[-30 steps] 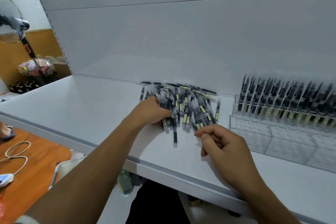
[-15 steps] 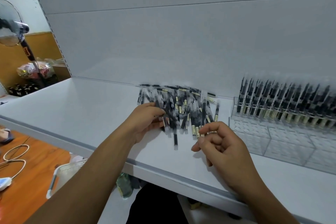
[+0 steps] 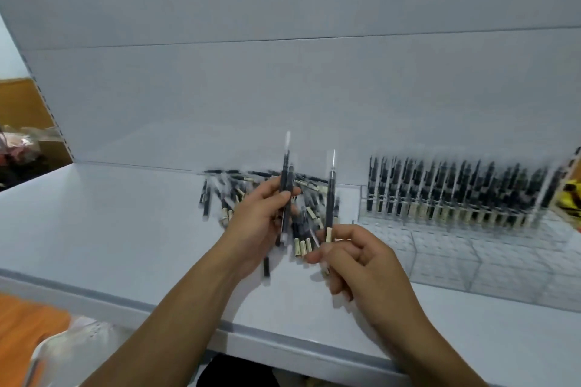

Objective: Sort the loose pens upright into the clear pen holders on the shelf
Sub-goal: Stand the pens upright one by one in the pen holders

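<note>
A pile of loose black pens (image 3: pixel 306 192) with cream labels lies on the white shelf (image 3: pixel 110 229), near the back wall. My left hand (image 3: pixel 261 217) grips a small bunch of pens (image 3: pixel 286 176) upright above the pile, clear caps pointing up. My right hand (image 3: pixel 361 258) pinches one pen (image 3: pixel 330 198) by its lower end, held upright beside the pile. To the right stands a clear tiered pen holder (image 3: pixel 471 254); its back row is full of upright black pens (image 3: pixel 456 188), and its front compartments look empty.
The shelf's grey front edge (image 3: pixel 283 342) runs below my forearms. An orange wooden surface (image 3: pixel 25 324) lies below left with a white object on it. Something yellow (image 3: pixel 572 195) sits at the far right edge. The white back wall (image 3: pixel 283 88) rises behind the pile.
Both hands have risen from the pile. My left hand lifted a bunch of pens upright; my right hand, empty before, now holds one pen upright. The camera swung right.
</note>
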`<state>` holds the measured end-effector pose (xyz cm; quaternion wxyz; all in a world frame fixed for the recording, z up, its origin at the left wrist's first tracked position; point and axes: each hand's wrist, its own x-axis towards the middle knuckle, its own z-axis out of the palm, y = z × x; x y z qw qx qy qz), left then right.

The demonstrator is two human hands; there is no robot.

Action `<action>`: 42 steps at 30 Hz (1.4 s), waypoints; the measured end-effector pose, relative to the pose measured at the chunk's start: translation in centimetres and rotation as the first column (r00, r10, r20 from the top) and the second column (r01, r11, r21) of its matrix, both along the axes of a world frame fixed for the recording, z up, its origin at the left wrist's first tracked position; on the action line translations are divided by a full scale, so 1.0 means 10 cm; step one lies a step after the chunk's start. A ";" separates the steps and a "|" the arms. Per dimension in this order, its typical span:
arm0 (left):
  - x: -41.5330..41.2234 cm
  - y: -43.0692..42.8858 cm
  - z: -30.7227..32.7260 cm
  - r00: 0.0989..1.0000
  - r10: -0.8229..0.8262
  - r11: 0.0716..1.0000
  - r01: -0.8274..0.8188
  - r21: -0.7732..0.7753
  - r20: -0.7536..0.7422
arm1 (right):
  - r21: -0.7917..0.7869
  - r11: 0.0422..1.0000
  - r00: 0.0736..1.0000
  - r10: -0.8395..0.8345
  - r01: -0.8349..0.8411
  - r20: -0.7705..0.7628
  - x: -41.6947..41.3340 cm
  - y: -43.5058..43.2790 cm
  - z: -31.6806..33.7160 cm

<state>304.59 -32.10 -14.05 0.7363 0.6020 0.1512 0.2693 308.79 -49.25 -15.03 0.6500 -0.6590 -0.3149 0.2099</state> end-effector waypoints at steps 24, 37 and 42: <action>1.63 -1.67 0.26 0.924 -0.382 0.923 0.381 0.046 0.003 | 0.084 0.810 0.787 -0.585 0.581 0.198 1.51 -1.67 0.34; 1.65 -1.65 0.15 0.921 -0.388 0.916 0.388 0.100 -0.014 | -0.070 0.710 0.655 -0.601 0.701 0.458 2.38 -1.78 0.27; 1.65 -1.66 0.14 0.921 -0.388 0.915 0.388 0.111 -0.019 | -0.189 0.652 0.611 -0.515 0.735 0.601 2.44 -1.71 0.28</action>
